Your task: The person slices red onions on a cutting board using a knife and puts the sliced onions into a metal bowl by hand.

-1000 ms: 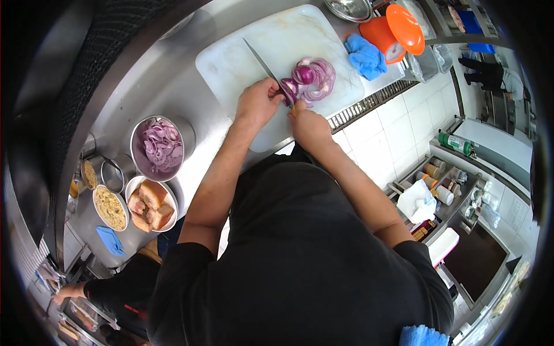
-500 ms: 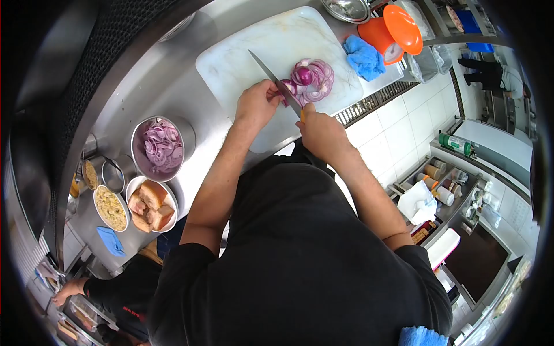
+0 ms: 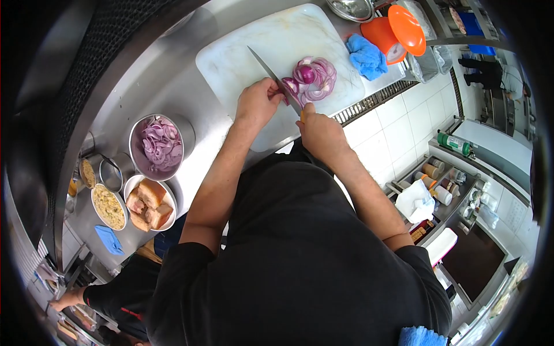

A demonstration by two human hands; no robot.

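My right hand (image 3: 322, 134) is wrapped round the yellow handle of a knife (image 3: 266, 69), whose long blade points up and left over the white cutting board (image 3: 231, 63). Against the blade's left side, my left hand (image 3: 258, 104) grips a piece of red onion (image 3: 290, 85), partly hidden by the fingers and blade. Sliced red onion (image 3: 321, 81) lies in a loose pile just right of the knife. More onion slices fill a metal bowl (image 3: 134, 147) to the left of the board.
Dishes of meat (image 3: 151, 202) and a yellowish mixture (image 3: 109, 206) stand at lower left, near a blue cloth (image 3: 109, 240). Another blue cloth (image 3: 367, 57) and an orange scale (image 3: 379, 34) are right of the board. A co-worker's arm (image 3: 69, 299) shows at lower left.
Since the first frame, my right hand has moved slightly right and down, drawing the knife handle back. My left hand has stayed almost in place at the onion.
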